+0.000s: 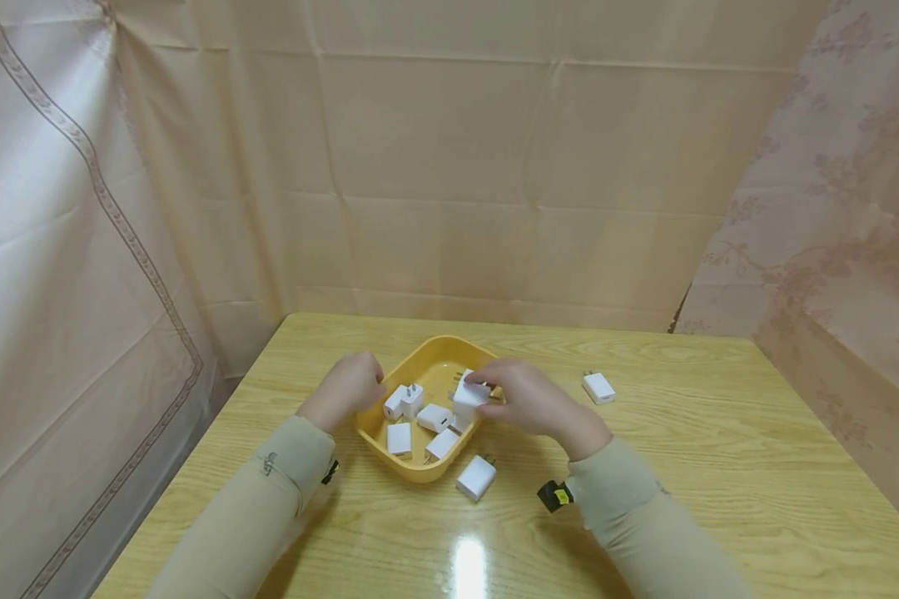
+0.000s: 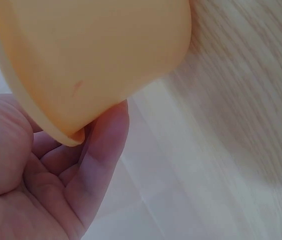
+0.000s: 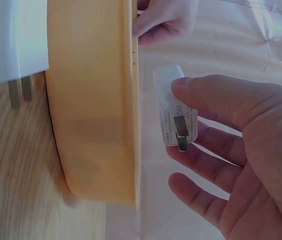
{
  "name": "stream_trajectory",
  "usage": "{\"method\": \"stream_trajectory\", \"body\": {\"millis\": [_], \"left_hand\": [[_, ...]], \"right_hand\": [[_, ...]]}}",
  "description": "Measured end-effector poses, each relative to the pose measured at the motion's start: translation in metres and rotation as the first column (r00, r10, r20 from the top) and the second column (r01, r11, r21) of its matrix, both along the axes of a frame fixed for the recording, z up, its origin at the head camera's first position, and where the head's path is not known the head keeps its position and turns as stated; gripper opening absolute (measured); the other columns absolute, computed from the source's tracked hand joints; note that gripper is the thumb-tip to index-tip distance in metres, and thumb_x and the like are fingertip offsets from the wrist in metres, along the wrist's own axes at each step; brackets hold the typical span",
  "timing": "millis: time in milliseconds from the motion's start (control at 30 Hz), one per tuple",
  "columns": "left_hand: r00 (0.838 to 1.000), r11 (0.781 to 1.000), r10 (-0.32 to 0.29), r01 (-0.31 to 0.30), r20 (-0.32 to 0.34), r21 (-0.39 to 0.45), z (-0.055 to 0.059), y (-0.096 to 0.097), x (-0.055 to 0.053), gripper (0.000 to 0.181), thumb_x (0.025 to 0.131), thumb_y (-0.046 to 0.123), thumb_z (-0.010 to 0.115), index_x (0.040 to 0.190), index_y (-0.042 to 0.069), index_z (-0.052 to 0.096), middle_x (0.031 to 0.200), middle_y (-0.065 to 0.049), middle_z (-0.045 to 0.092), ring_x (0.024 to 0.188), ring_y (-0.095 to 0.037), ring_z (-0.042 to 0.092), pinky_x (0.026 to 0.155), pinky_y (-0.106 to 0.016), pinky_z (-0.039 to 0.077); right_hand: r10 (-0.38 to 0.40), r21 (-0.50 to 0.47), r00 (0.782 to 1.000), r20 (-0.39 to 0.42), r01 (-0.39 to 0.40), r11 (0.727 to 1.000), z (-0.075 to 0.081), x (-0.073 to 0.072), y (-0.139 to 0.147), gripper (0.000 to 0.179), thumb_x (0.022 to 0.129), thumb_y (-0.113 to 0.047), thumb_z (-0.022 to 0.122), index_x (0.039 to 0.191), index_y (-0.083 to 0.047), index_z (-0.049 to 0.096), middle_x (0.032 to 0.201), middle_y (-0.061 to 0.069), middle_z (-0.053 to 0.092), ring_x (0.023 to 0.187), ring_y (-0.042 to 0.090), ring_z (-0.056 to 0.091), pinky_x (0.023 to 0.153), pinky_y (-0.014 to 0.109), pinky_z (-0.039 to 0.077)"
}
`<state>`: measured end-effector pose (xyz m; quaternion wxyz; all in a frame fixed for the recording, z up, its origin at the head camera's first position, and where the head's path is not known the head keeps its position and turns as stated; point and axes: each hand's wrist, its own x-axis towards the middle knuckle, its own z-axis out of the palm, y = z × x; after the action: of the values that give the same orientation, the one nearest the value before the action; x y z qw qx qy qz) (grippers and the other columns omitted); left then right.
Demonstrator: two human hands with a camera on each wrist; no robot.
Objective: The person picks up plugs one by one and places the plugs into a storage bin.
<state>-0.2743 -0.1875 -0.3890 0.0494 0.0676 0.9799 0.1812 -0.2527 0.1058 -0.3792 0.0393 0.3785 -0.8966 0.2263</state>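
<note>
A yellow plastic basin sits on the wooden table with several white phone chargers inside, one of them a charger near its front left side. My left hand grips the basin's left rim, its fingers curled under the edge in the left wrist view. Over the basin's right side, my right hand pinches a white charger between thumb and fingers. Two metal prongs and small print show on the held charger in the right wrist view. The tips of the left fingers are partly hidden behind the basin wall.
One white charger lies on the table just in front of the basin. Another loose charger lies farther right, beyond my right hand. A beige curtain hangs behind the table's far edge.
</note>
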Motion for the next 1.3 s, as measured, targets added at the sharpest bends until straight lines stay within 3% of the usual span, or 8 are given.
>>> {"method": "stream_trajectory", "body": {"millis": [300,600,1000,1300], "left_hand": [[1.000,1.000,-0.002,0.002,-0.005,-0.004,-0.001,0.000,0.000,0.037,0.090,0.005,0.065,0.055,0.013,0.054,0.051,0.004,0.040,0.047,-0.010,0.036,0.044,-0.023,0.029],[0.999,1.000,-0.021,0.021,-0.033,-0.004,-0.002,-0.001,0.001,0.044,0.089,0.004,0.064,0.053,0.016,0.041,0.049,0.006,0.031,0.045,-0.009,0.030,0.043,-0.022,0.025],[0.999,1.000,-0.029,0.029,-0.036,-0.006,0.000,-0.001,0.002,0.043,0.088,0.004,0.065,0.053,0.015,0.043,0.049,0.005,0.033,0.045,-0.009,0.032,0.043,-0.022,0.026],[0.999,1.000,-0.025,0.025,-0.034,-0.001,-0.001,-0.001,0.001,0.041,0.088,0.004,0.064,0.053,0.015,0.044,0.050,0.005,0.034,0.046,-0.009,0.032,0.043,-0.022,0.026]], "right_hand": [[0.045,0.011,0.999,0.010,-0.045,0.999,-0.003,0.002,-0.015,0.036,0.090,-0.016,0.078,0.125,-0.010,0.072,0.117,0.002,0.071,0.097,0.014,0.061,0.081,0.031,0.052],[0.096,0.025,0.995,0.012,-0.096,0.995,-0.008,0.004,-0.031,0.035,0.090,-0.021,0.079,0.123,-0.010,0.072,0.111,-0.002,0.070,0.090,0.013,0.059,0.077,0.028,0.051],[0.135,0.038,0.991,0.019,-0.136,0.990,-0.012,0.009,-0.050,0.034,0.091,-0.016,0.077,0.124,-0.010,0.072,0.116,0.001,0.070,0.101,0.014,0.062,0.086,0.030,0.051],[0.108,0.067,0.993,0.048,-0.111,0.992,-0.013,0.012,-0.054,0.038,0.091,-0.018,0.079,0.128,-0.011,0.070,0.121,0.001,0.069,0.108,0.015,0.061,0.092,0.034,0.050]]}}
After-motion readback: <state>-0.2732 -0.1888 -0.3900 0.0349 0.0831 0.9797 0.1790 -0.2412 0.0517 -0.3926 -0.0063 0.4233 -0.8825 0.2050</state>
